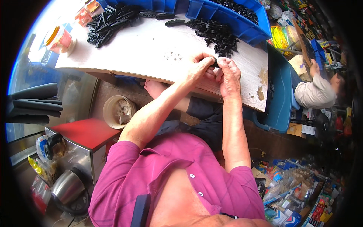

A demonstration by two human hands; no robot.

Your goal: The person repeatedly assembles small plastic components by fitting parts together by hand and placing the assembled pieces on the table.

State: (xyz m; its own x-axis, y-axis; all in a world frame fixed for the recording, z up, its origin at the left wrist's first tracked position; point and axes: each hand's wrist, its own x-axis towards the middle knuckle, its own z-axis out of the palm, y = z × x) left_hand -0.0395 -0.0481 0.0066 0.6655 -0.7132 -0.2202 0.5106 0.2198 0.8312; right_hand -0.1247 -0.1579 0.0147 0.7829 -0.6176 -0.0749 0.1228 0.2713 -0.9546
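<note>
Thumbs and fingers of the left hand (pixel 200 69) and the right hand (pixel 229 75) meet over the white tabletop (pixel 140 53), both pinching one small black part (pixel 216 63) whose shape they mostly hide. The part is near the tabletop's front edge, on the near side of a heap of small black pieces (pixel 211 32), which lies beside a blue bin (pixel 228 22); longer black pieces (pixel 111 24) are piled toward the left.

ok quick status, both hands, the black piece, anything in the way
Left hand, right hand together, pinching a small black piece. Piece partly hidden by grip. Heap of black parts just beyond, not covering it.
</note>
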